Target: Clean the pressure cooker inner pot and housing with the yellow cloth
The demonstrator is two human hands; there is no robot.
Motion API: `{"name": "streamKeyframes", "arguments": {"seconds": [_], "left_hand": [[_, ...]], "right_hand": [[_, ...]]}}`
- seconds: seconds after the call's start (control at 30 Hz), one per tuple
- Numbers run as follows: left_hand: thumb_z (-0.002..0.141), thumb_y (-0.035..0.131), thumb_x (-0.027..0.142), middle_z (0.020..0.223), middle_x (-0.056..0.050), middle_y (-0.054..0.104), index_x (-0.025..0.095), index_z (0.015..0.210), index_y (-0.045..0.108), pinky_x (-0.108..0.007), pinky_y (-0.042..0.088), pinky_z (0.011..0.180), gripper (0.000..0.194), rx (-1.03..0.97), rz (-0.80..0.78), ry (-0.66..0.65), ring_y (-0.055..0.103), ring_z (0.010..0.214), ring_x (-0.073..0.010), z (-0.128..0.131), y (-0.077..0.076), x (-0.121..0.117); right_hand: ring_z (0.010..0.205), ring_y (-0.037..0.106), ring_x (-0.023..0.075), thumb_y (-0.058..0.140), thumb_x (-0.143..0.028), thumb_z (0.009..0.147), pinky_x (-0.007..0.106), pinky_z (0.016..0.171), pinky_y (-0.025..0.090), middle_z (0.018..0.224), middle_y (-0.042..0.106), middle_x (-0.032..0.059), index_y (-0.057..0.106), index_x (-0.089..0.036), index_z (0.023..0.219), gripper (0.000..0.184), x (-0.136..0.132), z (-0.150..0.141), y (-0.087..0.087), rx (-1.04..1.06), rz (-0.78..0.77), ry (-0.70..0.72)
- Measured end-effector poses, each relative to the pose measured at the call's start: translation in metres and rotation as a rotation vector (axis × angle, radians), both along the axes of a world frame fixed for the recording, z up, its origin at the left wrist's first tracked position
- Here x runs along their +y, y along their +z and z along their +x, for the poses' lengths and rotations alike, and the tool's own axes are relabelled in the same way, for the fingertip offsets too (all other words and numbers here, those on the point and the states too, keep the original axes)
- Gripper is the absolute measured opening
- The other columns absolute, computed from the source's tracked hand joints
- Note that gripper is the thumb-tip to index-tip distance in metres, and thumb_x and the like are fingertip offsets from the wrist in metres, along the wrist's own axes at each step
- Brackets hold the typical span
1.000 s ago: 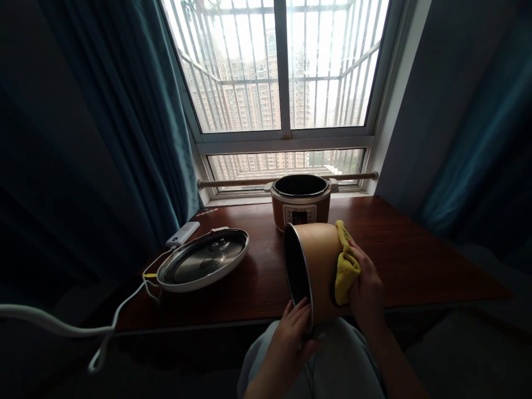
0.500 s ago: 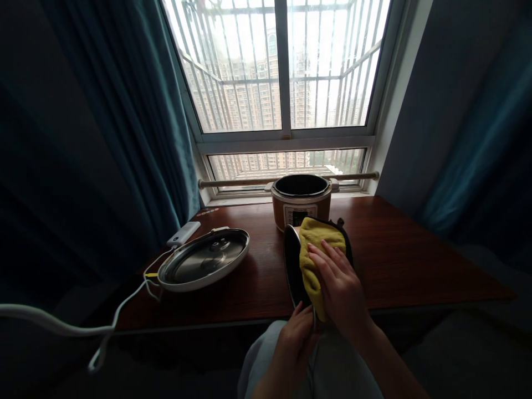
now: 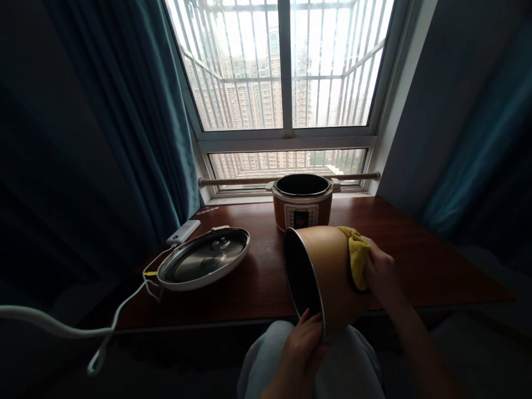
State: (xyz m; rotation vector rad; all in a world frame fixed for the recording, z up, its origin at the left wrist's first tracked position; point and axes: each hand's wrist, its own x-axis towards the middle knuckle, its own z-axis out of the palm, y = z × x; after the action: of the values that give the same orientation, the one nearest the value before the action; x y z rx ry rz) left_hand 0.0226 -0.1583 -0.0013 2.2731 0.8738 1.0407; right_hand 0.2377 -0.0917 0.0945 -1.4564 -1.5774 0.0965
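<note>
A gold-coloured inner pot (image 3: pixel 332 266) with a dark inside lies tilted on its side above my lap, its mouth facing left. My left hand (image 3: pixel 305 341) grips the near edge of its rim, fingers inside and thumb side beneath. With my right hand (image 3: pixel 379 267) I hold a yellow cloth (image 3: pixel 358 257) against the pot's base end at the right. Behind the pot stands the rice cooker body (image 3: pixel 301 202), open at the top, with a control panel on its front. Its round lid (image 3: pixel 203 259) lies on the table to the left, inner side up.
The brown wooden table (image 3: pixel 257 293) ends just before my knees. A white device (image 3: pixel 183 231) with a white cable (image 3: pixel 128 299) lies at the left. A rail (image 3: pixel 245 182) runs along the window behind, and a blue curtain (image 3: pixel 137 111) hangs at the left.
My right hand and the yellow cloth have moved right, from over the pot's side to its base end, baring the gold wall. My left hand still holds the rim.
</note>
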Motion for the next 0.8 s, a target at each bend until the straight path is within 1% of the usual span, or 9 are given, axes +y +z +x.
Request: {"name": "streamKeyframes", "arguments": {"seconds": [0.07,0.1,0.2,0.27,0.33,0.43,0.57,0.67,0.8], "left_hand": [[0.086,0.046,0.026,0.114,-0.003,0.064,0.024,0.118,0.055,-0.041,0.029,0.108,0.033,0.0,0.015,0.007,0.052,0.115,-0.0203,0.0,-0.005,0.0],[0.086,0.046,0.026,0.112,-0.002,0.065,0.024,0.116,0.056,-0.041,0.028,0.108,0.032,0.008,0.017,0.001,0.052,0.116,-0.0206,0.0,-0.004,0.001],[0.088,0.045,0.026,0.113,-0.003,0.064,0.024,0.117,0.055,-0.043,0.025,0.11,0.032,0.068,-0.001,-0.04,0.049,0.119,-0.0208,-0.003,0.009,0.002],[0.089,0.044,0.025,0.116,-0.004,0.063,0.023,0.119,0.054,-0.043,0.023,0.111,0.032,0.114,-0.027,-0.047,0.047,0.121,-0.0203,-0.006,0.019,0.004],[0.089,0.044,0.025,0.117,-0.005,0.062,0.022,0.119,0.054,-0.044,0.022,0.111,0.032,0.135,-0.032,-0.04,0.046,0.122,-0.0202,-0.008,0.023,0.008],[0.089,0.044,0.025,0.115,-0.006,0.063,0.02,0.119,0.055,-0.048,0.024,0.109,0.032,0.141,0.003,-0.031,0.045,0.122,-0.0214,-0.011,0.015,0.018],[0.089,0.044,0.025,0.115,-0.007,0.063,0.02,0.119,0.053,-0.049,0.027,0.107,0.032,0.169,0.053,-0.002,0.045,0.123,-0.0214,-0.014,-0.001,0.031],[0.089,0.043,0.024,0.116,-0.007,0.063,0.02,0.119,0.053,-0.049,0.027,0.107,0.031,0.18,0.089,0.009,0.044,0.124,-0.0216,-0.016,-0.005,0.035],[0.089,0.043,0.022,0.116,-0.008,0.062,0.02,0.118,0.053,-0.051,0.027,0.107,0.031,0.209,0.115,0.023,0.043,0.124,-0.0213,-0.018,-0.005,0.036]], "right_hand": [[0.105,0.057,0.0221,0.037,-0.023,0.087,0.037,0.089,0.046,0.114,0.062,0.0079,0.054,-0.019,0.116,0.034,-0.003,-0.009,0.001,-0.057,0.089,0.007],[0.109,0.055,0.022,0.037,-0.022,0.087,0.039,0.093,0.044,0.117,0.06,0.0079,0.054,-0.02,0.116,0.034,-0.005,-0.016,0.002,-0.092,0.143,0.019],[0.116,0.05,0.0216,0.038,-0.018,0.087,0.042,0.099,0.04,0.119,0.059,0.0074,0.056,-0.019,0.114,0.033,-0.01,-0.042,0.008,-0.214,0.277,0.108],[0.119,0.048,0.021,0.038,-0.015,0.087,0.042,0.1,0.039,0.119,0.06,0.0071,0.056,-0.019,0.114,0.033,-0.011,-0.056,0.012,-0.286,0.319,0.183],[0.12,0.046,0.0205,0.038,-0.014,0.087,0.041,0.101,0.038,0.121,0.059,0.0071,0.055,-0.018,0.115,0.033,-0.011,-0.064,0.014,-0.329,0.334,0.229],[0.122,0.045,0.0201,0.038,-0.012,0.086,0.042,0.102,0.037,0.122,0.058,0.0067,0.052,-0.018,0.116,0.034,-0.009,-0.063,0.007,-0.328,0.346,0.222],[0.124,0.042,0.0219,0.036,-0.012,0.084,0.046,0.103,0.034,0.124,0.056,0.007,0.049,-0.018,0.12,0.039,-0.009,-0.052,-0.011,-0.237,0.378,0.15],[0.126,0.039,0.0245,0.035,-0.013,0.082,0.049,0.102,0.033,0.126,0.054,0.008,0.049,-0.018,0.121,0.042,-0.012,-0.044,-0.022,-0.17,0.388,0.101],[0.127,0.036,0.0268,0.034,-0.015,0.082,0.052,0.1,0.033,0.127,0.053,0.0091,0.047,-0.017,0.124,0.044,-0.016,-0.04,-0.027,-0.102,0.379,0.039]]}}
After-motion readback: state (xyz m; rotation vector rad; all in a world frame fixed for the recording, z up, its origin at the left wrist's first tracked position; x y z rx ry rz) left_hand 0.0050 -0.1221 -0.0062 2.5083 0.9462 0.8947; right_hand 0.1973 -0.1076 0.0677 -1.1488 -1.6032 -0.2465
